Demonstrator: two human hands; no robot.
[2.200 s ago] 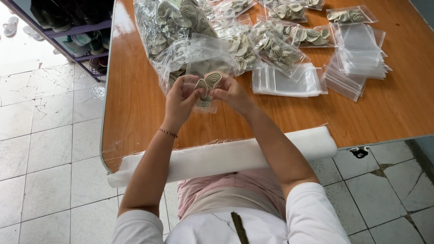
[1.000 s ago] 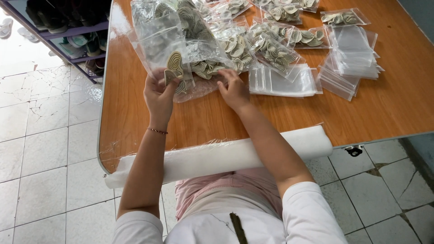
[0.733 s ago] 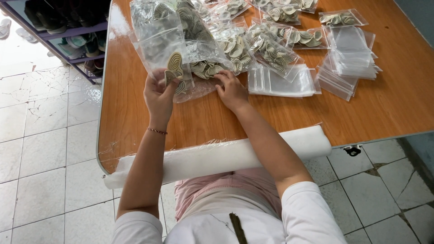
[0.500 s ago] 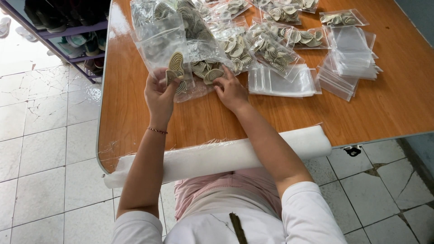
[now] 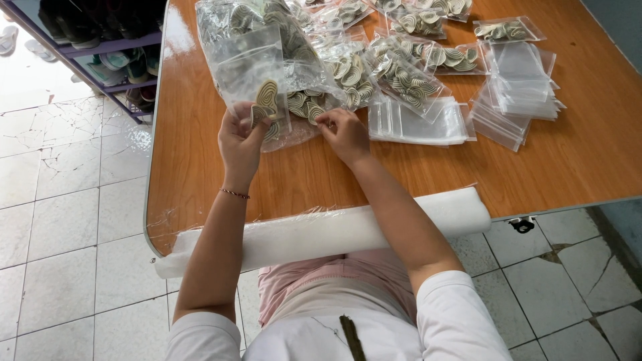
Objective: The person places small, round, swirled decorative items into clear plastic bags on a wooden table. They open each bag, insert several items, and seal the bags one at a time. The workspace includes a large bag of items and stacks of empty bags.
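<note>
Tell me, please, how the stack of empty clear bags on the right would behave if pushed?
The stack of empty clear bags would probably slide apart, since its glossy layers already lie fanned. Each bag looks thin, likely light and floppy when lifted.

- One view only, from the head, looking steeply down over the wooden table [image 5: 374, 174].
- It sits close above the table's near edge, facing its far side.

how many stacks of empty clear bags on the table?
2. One flat stack of empty clear bags lies just right of the right hand. The second stack sits further right, near the table's right side. More may lie hidden under the filled bags.
</note>
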